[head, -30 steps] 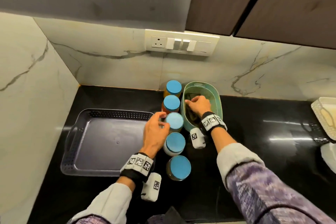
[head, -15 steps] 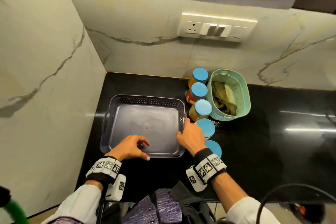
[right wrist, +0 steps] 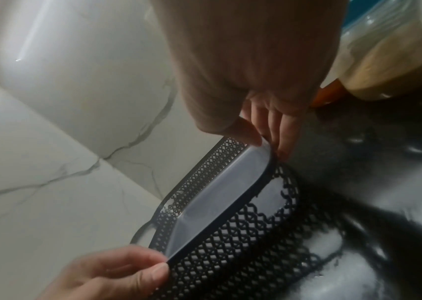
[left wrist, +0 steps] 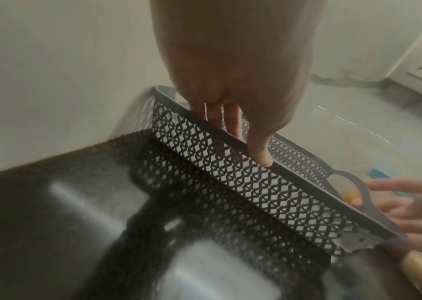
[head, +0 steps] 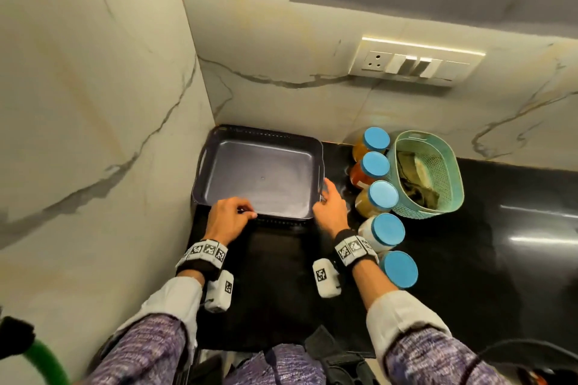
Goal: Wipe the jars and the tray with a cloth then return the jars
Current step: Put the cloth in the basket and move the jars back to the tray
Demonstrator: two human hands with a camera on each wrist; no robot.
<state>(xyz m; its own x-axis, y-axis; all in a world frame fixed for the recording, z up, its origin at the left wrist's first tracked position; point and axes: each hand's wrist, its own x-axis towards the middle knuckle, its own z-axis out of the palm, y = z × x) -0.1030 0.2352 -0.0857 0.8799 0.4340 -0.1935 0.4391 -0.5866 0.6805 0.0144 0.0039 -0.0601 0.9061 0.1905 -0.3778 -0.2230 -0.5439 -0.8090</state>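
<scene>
The empty dark grey mesh-sided tray sits in the counter's back left corner. My left hand grips its near rim, fingers curled inside and thumb on the rim. My right hand pinches the rim at the tray's near right corner, thumb inside and fingers outside. Several blue-lidded jars stand in a row just right of the tray. A dull green cloth lies in the teal basket beyond the jars.
Marble walls close in the tray on the left and behind. A switch plate is on the back wall. The black counter runs on to the right of the basket.
One second ago my left hand was at a jar and my right hand was in the basket. Both have since taken the tray's near edge, and the tray has slid back into the corner.
</scene>
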